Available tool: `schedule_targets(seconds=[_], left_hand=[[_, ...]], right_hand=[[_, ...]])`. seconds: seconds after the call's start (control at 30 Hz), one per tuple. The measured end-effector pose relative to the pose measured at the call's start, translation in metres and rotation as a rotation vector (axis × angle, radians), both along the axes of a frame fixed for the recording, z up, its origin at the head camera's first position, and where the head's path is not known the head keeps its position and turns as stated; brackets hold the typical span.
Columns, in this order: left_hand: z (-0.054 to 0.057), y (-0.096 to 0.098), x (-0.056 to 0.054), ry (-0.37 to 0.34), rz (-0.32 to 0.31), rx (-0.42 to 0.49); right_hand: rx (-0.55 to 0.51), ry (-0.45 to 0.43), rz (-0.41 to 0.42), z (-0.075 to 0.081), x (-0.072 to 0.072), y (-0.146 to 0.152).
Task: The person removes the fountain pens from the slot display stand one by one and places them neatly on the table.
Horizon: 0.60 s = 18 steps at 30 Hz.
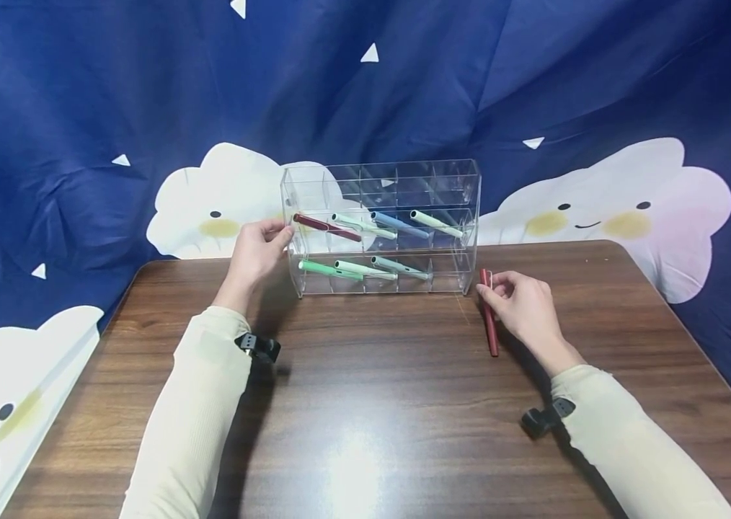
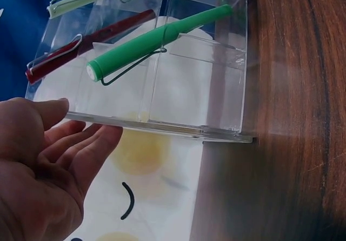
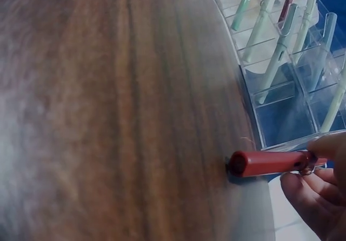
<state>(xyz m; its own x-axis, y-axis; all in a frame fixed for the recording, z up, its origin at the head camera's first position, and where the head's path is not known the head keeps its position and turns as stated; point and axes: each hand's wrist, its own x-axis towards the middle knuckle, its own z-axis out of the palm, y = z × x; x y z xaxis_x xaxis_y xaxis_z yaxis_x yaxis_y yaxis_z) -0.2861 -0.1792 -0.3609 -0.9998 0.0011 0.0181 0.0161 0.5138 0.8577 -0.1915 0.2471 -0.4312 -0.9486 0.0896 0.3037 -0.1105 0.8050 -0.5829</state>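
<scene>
A clear acrylic pen rack (image 1: 381,286) stands upright at the back of the table, with several capped pens leaning in its middle and bottom tiers. My left hand (image 1: 258,252) holds the rack's left side wall, thumb on one face and fingers along the other in the left wrist view. A dark red pen (image 2: 102,35) and a bright green pen (image 2: 132,49) sit nearest to it. Just right of the rack, my right hand (image 1: 523,304) pinches a red pen (image 1: 490,328) near its clip end. The pen's other end points toward the table's front, low over the wood.
In the middle tier a blue pen (image 1: 402,225) lies between two pale green ones. The bottom tier also has a pale green pen (image 1: 365,270) and a grey-green pen (image 1: 402,269). A blue curtain (image 1: 365,94) with cloud prints hangs behind the wooden table (image 1: 365,375).
</scene>
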Motion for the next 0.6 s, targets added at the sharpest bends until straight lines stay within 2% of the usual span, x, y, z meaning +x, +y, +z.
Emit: schedule_targets(seconds=[0.33,0.6], left_hand=[[-0.001,0.0,0.0,0.0,-0.004,-0.01],[-0.001,0.0,-0.001,-0.003,-0.005,0.001]], right_hand=[[0.038,-0.169,0.008,-0.009,-0.001,0.005],[0.088,-0.21,-0.004,-0.016,-0.005,0.008]])
